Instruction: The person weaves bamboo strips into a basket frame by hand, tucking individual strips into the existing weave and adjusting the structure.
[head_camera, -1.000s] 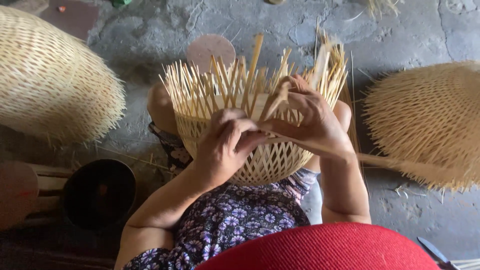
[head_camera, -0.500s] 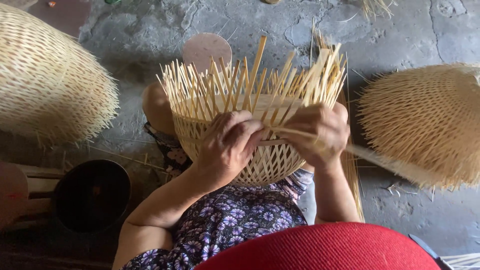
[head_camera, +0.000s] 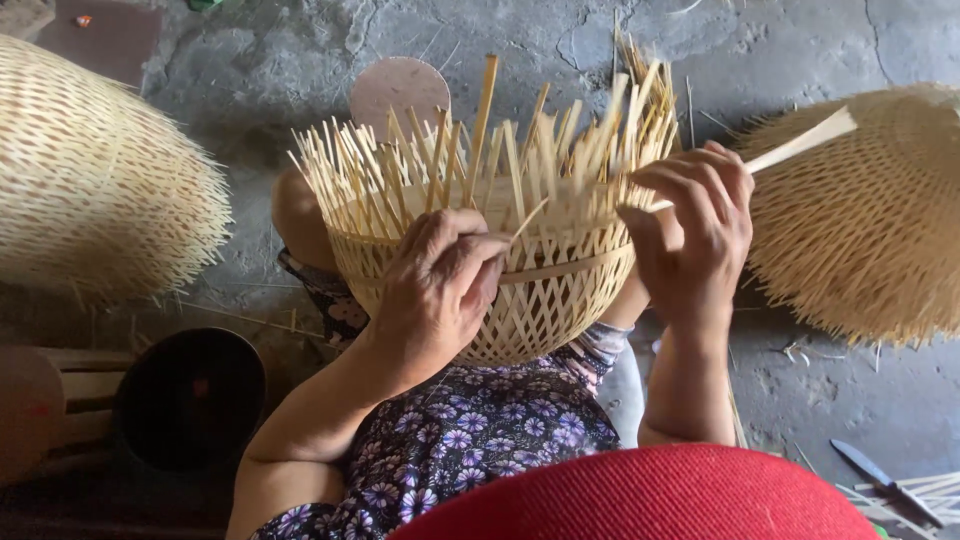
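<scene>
The person's lap and legs lie mostly hidden under the half-woven basket (head_camera: 500, 270) and a red hat brim (head_camera: 640, 495) that cuts across the bottom edge of the view, so only a knee (head_camera: 300, 215) and a patch of flowered cloth (head_camera: 470, 430) show. The far wall of the basket is blurred behind its own upright strips, and where the long strip (head_camera: 790, 150) enters the weave cannot be made out. The basket rests on the person's lap, above the grey concrete floor (head_camera: 300, 80); its lower part is a tight open lattice of pale bamboo, with a flat band running around the middle and loose strip ends standing up unevenly all around the rim. The left hand (head_camera: 440, 285) presses against the near wall, its fingers curled together and pinching a thin strip at the band. The right hand (head_camera: 695, 235) is raised at the basket's right side, fingers bent and closed around the long strip, which sticks out to the right. A finished basket (head_camera: 100, 170) lies at the left edge, another (head_camera: 860, 220) at the right edge, and a knife (head_camera: 880, 480) sits in the bottom right corner.
</scene>
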